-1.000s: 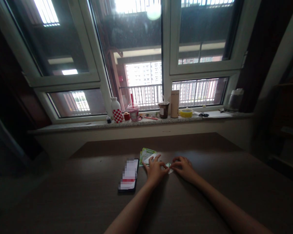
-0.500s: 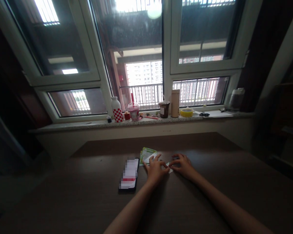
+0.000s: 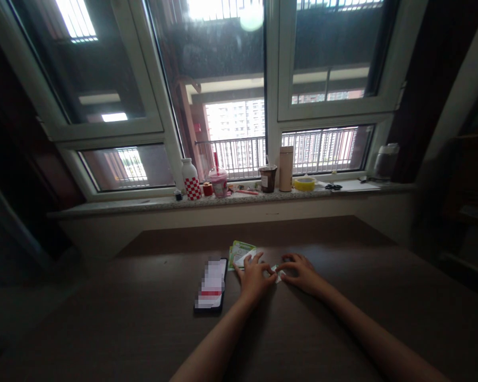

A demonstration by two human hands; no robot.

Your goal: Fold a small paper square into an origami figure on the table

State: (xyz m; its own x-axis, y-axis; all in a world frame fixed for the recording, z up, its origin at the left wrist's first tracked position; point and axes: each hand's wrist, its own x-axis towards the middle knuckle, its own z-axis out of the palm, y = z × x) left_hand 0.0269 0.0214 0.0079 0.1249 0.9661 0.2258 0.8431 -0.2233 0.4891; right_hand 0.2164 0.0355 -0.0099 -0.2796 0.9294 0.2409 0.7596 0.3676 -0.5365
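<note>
My left hand point(image 3: 255, 277) is low over the table, its thumb side near a stack of green-and-white cards point(image 3: 242, 249). Its fingertips on the right meet a small white-and-green piece of paper point(image 3: 279, 277) and close on its left side. From the other side, my right hand point(image 3: 301, 273) has curled fingers and thumb at the same piece. Most of the paper is covered by fingers, so its full shape is hidden. Left of the cards lies a phone point(image 3: 210, 285) with its screen lit and partly blurred out.
On the stone windowsill point(image 3: 159, 203) stand a checkered bottle point(image 3: 191, 180), a pink drink cup point(image 3: 218, 183), a brown cup point(image 3: 267, 179) and a beige flask point(image 3: 286, 168). Yellow tape point(image 3: 304, 184), black scissors point(image 3: 333, 187) and white paper point(image 3: 356, 185) lie farther right. The brown table point(image 3: 143, 297) reaches toward the sill.
My right hand has shifted slightly, its wrist and forearm a little to the right, and its fingers are a bit changed in pose. My left hand and the cards look nearly the same.
</note>
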